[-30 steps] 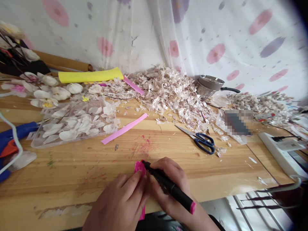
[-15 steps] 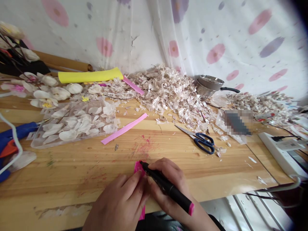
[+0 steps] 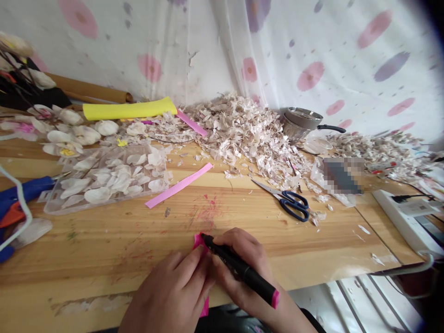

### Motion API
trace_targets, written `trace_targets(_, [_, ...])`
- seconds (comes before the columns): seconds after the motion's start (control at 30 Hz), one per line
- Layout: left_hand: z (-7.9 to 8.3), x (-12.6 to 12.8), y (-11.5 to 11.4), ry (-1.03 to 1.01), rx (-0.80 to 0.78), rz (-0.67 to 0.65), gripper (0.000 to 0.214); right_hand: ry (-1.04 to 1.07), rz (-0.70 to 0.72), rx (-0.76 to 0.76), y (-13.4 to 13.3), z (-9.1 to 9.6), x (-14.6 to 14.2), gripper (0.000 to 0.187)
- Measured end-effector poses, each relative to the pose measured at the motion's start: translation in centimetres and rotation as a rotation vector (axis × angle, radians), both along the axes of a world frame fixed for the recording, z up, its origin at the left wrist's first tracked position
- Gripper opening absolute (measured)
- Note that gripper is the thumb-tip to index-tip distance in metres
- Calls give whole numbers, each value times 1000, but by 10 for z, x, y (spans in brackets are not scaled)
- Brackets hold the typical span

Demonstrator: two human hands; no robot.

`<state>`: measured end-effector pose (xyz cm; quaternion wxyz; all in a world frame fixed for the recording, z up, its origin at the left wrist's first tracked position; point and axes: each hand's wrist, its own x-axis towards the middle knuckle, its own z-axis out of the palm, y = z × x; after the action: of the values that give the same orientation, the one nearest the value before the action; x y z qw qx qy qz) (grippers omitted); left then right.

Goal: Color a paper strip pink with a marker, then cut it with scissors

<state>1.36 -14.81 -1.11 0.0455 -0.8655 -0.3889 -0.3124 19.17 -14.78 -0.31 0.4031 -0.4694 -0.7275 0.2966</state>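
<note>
My right hand (image 3: 243, 270) is closed around a black marker (image 3: 239, 269) with a pink end cap. Its tip touches the top of a small bright pink piece (image 3: 199, 241) on the wooden table (image 3: 104, 240). My left hand (image 3: 169, 291) lies over the pink piece and presses it down with its fingers together; most of the piece is hidden under the hand. A bit of pink also shows below my left hand at the table's front edge.
Blue-handled scissors (image 3: 289, 202) lie to the right, a pink paper strip (image 3: 178, 186) behind my hands. A clear tray of white petals (image 3: 107, 178) sits left, a heap of pale scraps (image 3: 243, 129) at the back, a metal pot (image 3: 301, 121), a power strip (image 3: 405, 215) and a blue glue gun (image 3: 17, 199).
The marker tip has shifted slightly left and down on the pink piece. My left hand has stayed in place.
</note>
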Motion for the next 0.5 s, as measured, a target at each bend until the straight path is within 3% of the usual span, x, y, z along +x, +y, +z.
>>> trace_targets(0.13, [-2,0,-1,40,-10,6,40,19,-42,1,-1,3,1,21])
trace_targets(0.3, [-9,-3,-4,68,35,6,37,54,-206,49,-5,16,3,9])
trace_targets(0.5, [-14,-6,-4,26,77,41,33,8,-90,13,-9,14,4,12])
